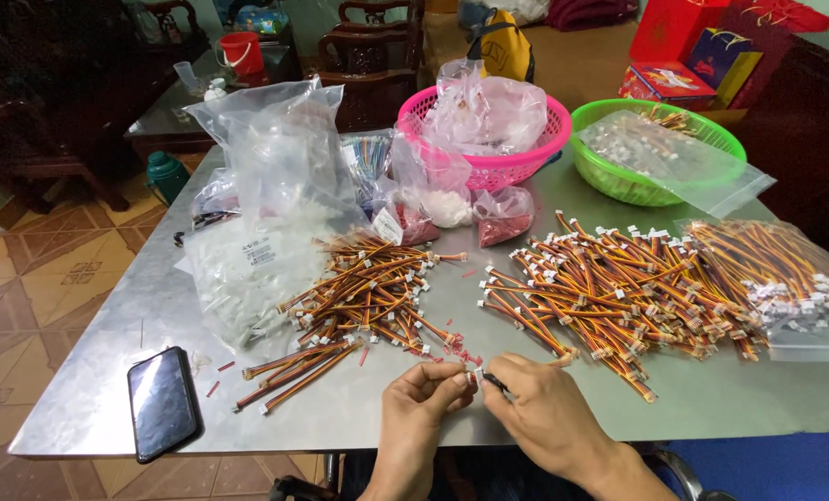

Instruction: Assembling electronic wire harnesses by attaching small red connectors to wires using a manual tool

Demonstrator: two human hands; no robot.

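Observation:
My left hand point(421, 405) and my right hand point(546, 411) meet at the near edge of a metal table point(108, 371). Between their fingertips they pinch a small white connector point(475, 376) on a short wire cable that runs right under my right hand. A heap of orange, red and black wire cables with white plugs point(368, 297) lies just beyond my left hand. A larger heap of the same cables point(618, 283) spreads beyond my right hand. Small red bits point(461, 353) lie scattered in front of my fingers.
A black phone point(162, 401) lies at the near left edge. Clear plastic bags point(266, 195) sit at the left, a bag of cables point(785, 278) at the right. A pink basket point(488, 139) and a green basket point(655, 148) stand at the back. Dark wooden chairs point(368, 56) stand behind.

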